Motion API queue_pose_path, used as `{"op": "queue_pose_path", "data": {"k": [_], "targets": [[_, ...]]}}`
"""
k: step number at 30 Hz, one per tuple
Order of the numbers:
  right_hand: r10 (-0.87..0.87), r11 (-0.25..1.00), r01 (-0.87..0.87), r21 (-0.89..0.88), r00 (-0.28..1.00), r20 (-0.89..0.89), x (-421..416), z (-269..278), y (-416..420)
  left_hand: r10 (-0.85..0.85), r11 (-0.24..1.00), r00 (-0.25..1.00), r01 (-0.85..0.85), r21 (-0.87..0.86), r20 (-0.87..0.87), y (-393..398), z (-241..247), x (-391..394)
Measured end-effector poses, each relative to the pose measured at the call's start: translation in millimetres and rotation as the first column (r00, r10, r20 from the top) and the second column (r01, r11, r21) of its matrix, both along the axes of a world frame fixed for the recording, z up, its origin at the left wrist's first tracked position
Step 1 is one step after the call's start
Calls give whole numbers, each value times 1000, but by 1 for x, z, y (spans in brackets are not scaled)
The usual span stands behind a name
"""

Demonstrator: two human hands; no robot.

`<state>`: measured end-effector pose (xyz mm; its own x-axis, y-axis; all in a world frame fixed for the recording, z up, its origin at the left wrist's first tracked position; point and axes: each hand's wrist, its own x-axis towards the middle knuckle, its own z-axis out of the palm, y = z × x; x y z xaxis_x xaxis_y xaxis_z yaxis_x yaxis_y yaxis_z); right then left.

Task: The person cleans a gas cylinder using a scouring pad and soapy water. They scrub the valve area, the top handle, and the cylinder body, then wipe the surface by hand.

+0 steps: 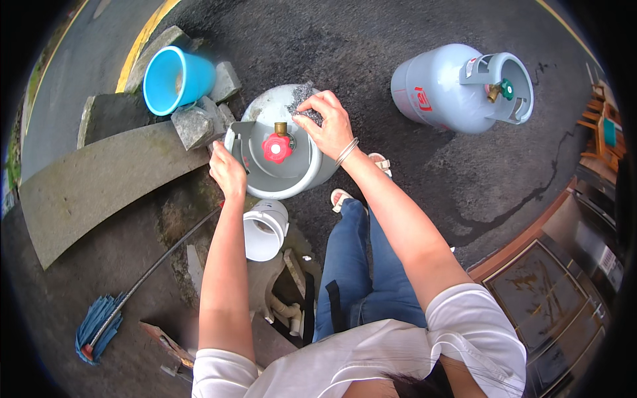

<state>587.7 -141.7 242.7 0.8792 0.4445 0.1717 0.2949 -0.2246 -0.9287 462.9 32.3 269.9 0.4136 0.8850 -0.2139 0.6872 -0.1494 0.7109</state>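
Note:
Before me stands a grey gas cylinder (264, 107), with a brass outlet and a red valve handwheel (277, 148) inside its round collar. My left hand (228, 171) grips the left side of that collar, fingers mostly hidden behind it. In my right hand (326, 124), pinched between thumb and fingers, is a steel wool scourer (301, 95). The scourer lies against the cylinder's upper shoulder, where darker smudges show. Part of the scourer is hidden beneath the fingers.
A blue bucket (199, 74) rests among stone blocks (194, 124). Below the cylinder is a white bucket (266, 229). A second gas cylinder (438, 89) with a green handwheel stands at right. A blue mop (107, 318) lies lower left, beside a stone slab (109, 184).

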Motion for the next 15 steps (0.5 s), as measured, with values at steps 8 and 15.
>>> {"op": "queue_pose_path", "data": {"k": [8, 15], "targets": [[253, 968, -246, -59, 941, 224, 22, 44, 25, 95, 995, 994, -96, -18, -47, 11, -5, -4], [676, 709, -650, -273, 737, 1, -6, 18, 63, 134, 985, 977, -114, 128, -165, 1, -7, 2]]}}
